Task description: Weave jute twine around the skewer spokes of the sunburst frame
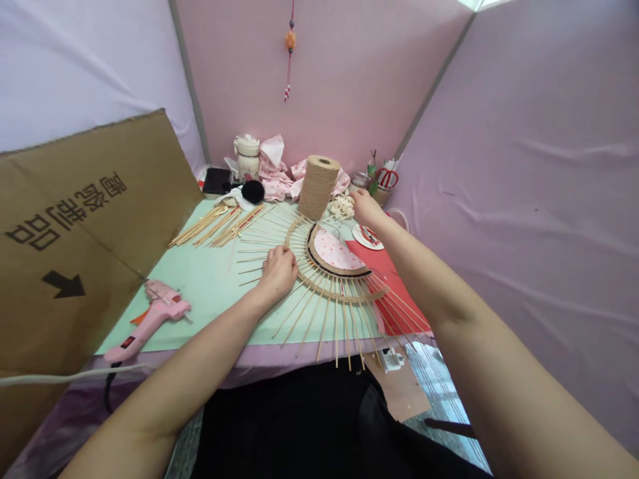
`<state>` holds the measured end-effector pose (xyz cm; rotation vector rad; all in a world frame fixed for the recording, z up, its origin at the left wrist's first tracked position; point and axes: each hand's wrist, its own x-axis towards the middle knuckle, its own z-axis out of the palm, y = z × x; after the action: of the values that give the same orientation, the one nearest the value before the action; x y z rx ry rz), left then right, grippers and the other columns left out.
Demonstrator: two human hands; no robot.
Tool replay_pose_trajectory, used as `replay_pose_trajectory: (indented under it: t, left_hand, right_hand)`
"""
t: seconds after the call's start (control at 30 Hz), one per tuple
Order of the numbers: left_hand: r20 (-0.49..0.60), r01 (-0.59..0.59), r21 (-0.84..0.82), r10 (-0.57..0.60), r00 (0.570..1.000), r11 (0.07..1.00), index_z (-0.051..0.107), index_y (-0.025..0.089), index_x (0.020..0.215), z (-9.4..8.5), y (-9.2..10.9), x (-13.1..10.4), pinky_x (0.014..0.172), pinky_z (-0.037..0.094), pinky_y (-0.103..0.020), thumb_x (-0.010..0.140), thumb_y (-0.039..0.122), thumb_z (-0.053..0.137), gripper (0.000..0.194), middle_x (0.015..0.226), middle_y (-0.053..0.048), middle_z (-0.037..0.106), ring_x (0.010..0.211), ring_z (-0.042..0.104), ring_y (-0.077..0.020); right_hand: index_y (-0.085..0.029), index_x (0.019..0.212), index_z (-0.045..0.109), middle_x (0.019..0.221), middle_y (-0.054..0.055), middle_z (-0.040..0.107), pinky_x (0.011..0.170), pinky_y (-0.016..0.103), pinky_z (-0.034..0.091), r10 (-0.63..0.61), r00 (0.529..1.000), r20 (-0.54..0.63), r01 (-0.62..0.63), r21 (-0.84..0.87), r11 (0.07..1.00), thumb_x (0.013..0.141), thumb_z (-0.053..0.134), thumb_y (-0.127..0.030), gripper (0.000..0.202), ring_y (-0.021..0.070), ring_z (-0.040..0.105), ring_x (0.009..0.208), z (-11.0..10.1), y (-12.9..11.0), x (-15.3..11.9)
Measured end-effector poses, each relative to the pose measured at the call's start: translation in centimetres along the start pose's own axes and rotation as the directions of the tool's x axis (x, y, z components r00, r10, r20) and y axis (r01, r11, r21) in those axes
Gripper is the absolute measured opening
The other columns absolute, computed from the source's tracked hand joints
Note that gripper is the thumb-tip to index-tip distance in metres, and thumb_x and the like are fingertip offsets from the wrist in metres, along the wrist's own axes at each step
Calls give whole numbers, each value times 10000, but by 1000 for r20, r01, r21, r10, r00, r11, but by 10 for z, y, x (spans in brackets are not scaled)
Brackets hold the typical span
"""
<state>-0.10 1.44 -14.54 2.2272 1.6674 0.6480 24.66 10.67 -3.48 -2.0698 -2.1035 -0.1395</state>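
Frame (335, 267) of slender, straw-coloured sticks, spread like sun rays, lies on the smooth pale-green counter (219, 293), between my left grip (280, 269) and my right grip (363, 203). At its heart, just right of the left grip, I see a half-disc of pink dotted fabric (335, 250), bordered by curved brown and black bands; farther out, a ring of tan cord crosses the sticks. My left grip is closed on the frame's left side, fingers curled at the ring. My right grip sits farther back, beside a loose tangle of pale, stringy cord (342, 207); I cannot tell whether it grasps any. Left of it stands a thick cylindrical spool of rough brown twine (318, 188). Nearer me than the right grip lies a flat red sheet (367, 254). Beyond the left grip, to its left, loose wooden sticks (200, 229) lie roughly parallel; nearer me, a pink glue gun (162, 307) rests on its side.
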Motion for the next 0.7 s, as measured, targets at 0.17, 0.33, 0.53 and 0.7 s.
replay_pose_trajectory:
  t: [0.17, 0.33, 0.53, 0.7]
  left_hand:
    - [-3, 6, -8, -6, 1000, 1000, 611, 190, 877, -1, 2, 0, 961, 457, -452, 868, 181, 495, 116, 1244, -130, 555, 1179, 487, -309]
    - [-5, 11, -7, -11, 1000, 1000, 607, 184, 896, -2, 4, -1, 971, 453, -437, 873, 176, 491, 119, 1218, -127, 560, 1156, 492, -296]
    - [-28, 14, 5, -14, 999, 1000, 603, 173, 879, -6, 6, -5, 981, 448, -435, 881, 188, 487, 117, 1193, -124, 561, 1144, 487, -298]
    - [-56, -49, -41, 47, 997, 998, 606, 175, 814, -17, 25, -16, 988, 446, -413, 848, 170, 509, 103, 1129, -120, 589, 1123, 509, -281]
  right_hand:
    - [-29, 1226, 628, 1209, 294, 634, 967, 437, 455, 147, 974, 173, -139, -55, 989, 932, 488, -164, 353, 388, 611, 1172, 16, -7, -29]
    - [-46, 1071, 720, 1093, 249, 715, 855, 354, 505, 160, 911, 381, -171, -4, 985, 950, 525, -427, 444, 344, 686, 1035, 45, -18, -43]
    - [-43, 1245, 635, 1242, 225, 668, 807, 291, 502, 168, 903, 395, -222, 94, 971, 1014, 271, -546, 662, 274, 692, 1032, 65, -21, -52]
    - [-96, 1173, 683, 1215, 160, 694, 854, 259, 462, 31, 931, 364, -108, 194, 975, 1030, 254, -530, 627, 239, 669, 1046, 52, -6, -37]
